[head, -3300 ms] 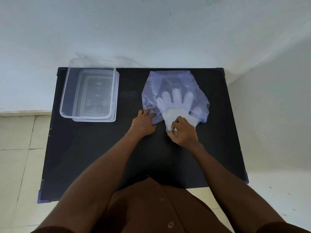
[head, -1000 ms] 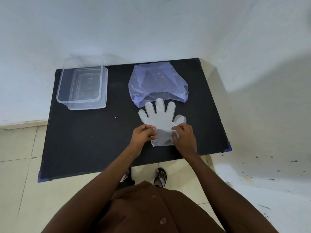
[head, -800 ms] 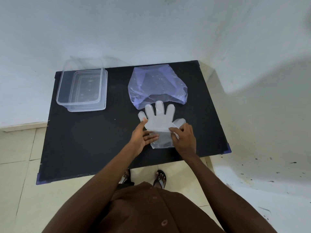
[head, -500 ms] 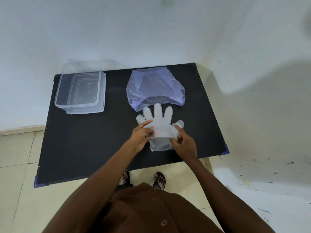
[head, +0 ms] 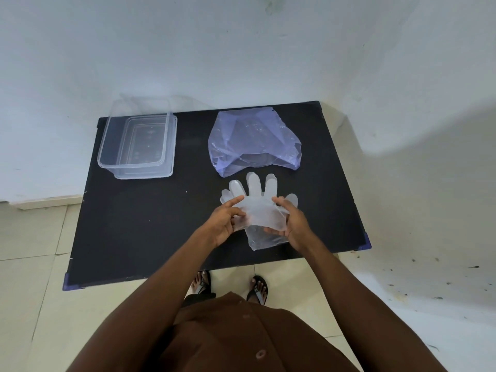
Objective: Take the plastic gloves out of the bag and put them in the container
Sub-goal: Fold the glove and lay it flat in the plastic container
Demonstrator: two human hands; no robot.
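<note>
Left hand [head: 224,224]: we log it gripping the gloves [head: 259,208] at their left edge, thumb on top, fingers curled beneath. Right hand [head: 294,224]: gripping the same gloves at the right edge, forefinger extended over the plastic, lower fingers under the cuff. Gloves: clear plastic, a thin stack, out of the bag, raised at the palm between both hands, finger ends pointing away from us toward the bag; the cuff end hangs down near the table's front edge. How many gloves the stack holds we cannot tell. Bag [head: 253,140]: purple-tinted, crumpled, lying just beyond the glove fingertips, mouth facing us. Container [head: 138,142]: clear, rectangular, open-topped, at the table's far left corner, well apart from the gloves. Table [head: 139,224]: black top, against a pale wall. Below the front edge we note two sandalled feet [head: 228,287] on tiled floor.
</note>
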